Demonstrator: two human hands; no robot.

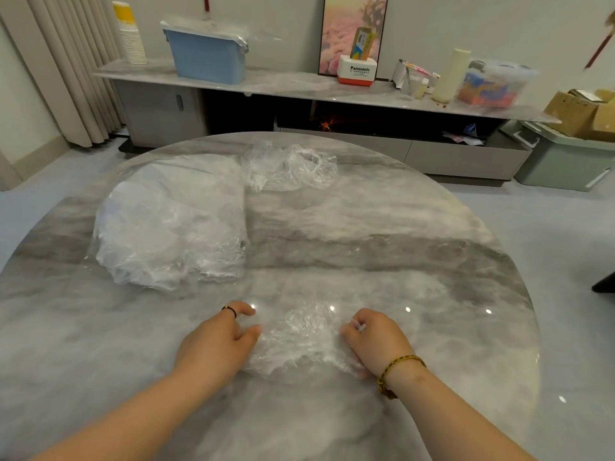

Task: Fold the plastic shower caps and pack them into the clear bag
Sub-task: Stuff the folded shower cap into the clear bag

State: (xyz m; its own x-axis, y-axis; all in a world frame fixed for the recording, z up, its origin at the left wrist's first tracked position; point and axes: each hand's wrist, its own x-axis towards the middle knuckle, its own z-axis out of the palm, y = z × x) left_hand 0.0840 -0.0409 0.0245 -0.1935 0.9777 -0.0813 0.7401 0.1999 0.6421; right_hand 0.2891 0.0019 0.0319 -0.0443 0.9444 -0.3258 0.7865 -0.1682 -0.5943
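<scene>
Pinching the right edge of a crumpled shower cap (299, 341) with my right grip (376, 341), I am holding it on the bench (399, 227); my left grip (216, 337) is curling at its left edge, pinch unclear. Farther left, the stuffed clear bag (173, 221) is lying; beyond it, loose caps (289, 166).

I see a grey-and-white marbled desk (366, 227), a clear shower cap (299, 341), a pale blue bin (208, 58), a black ring (229, 310) and a yellow-and-dark braided bracelet (402, 361).

shower cap (299, 341) on table (366, 227) | left hand (216, 341), right hand (376, 341) grip its edges | clear bag (173, 221) far left
</scene>
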